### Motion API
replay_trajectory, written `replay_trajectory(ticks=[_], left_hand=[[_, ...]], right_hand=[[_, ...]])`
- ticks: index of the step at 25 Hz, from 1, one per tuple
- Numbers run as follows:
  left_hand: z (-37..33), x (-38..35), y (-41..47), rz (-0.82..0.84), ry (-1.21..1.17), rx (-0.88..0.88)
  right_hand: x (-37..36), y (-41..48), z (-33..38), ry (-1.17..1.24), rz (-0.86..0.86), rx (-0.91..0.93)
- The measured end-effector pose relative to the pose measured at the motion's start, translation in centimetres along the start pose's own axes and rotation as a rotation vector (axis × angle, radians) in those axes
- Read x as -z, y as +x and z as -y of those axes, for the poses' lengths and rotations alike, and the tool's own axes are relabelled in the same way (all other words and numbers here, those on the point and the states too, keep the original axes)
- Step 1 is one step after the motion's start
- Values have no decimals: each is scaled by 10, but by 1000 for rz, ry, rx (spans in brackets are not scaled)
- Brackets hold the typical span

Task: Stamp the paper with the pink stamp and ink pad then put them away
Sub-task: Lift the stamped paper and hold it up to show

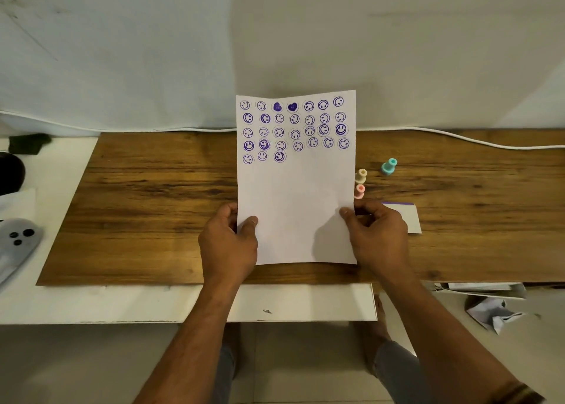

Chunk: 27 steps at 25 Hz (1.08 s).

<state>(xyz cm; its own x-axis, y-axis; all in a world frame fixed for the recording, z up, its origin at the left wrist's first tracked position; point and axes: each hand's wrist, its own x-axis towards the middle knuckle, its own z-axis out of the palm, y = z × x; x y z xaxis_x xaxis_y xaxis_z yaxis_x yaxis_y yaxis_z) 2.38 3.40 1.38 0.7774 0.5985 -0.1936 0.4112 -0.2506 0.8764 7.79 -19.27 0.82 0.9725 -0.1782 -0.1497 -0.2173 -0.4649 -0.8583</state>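
A white sheet of paper (296,189) with several rows of purple smiley and heart stamp marks is lifted upright over the wooden board (146,196). My left hand (228,244) pinches its lower left edge and my right hand (377,235) pinches its lower right edge. The pink stamp (360,191) stands on the board just right of the paper, partly hidden by it. The ink pad (409,218), white with a purple strip, lies behind my right hand and is mostly covered.
A cream stamp (361,176) and a teal stamp (389,167) stand right of the paper. A white cable (458,137) runs along the board's far edge. Grey and black items sit at the left (18,241). Crumpled paper (495,312) lies on the floor.
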Motion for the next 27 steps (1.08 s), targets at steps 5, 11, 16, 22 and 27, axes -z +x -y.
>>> replay_trajectory(ticks=[5,11,16,22,27], left_hand=[[-5,1,-8,26,156,-69],[4,2,-9,111,490,-111],[11,3,-9,106,661,-134],[11,-1,-10,24,745,-211],[12,-5,-9,41,765,-239]], right_hand=[[-12,-5,-1,-242,43,98],[-9,-4,0,-413,146,121],[-5,-7,13,-634,-9,340],[-14,-19,32,-642,-67,579],[-12,-20,34,-698,-104,604]])
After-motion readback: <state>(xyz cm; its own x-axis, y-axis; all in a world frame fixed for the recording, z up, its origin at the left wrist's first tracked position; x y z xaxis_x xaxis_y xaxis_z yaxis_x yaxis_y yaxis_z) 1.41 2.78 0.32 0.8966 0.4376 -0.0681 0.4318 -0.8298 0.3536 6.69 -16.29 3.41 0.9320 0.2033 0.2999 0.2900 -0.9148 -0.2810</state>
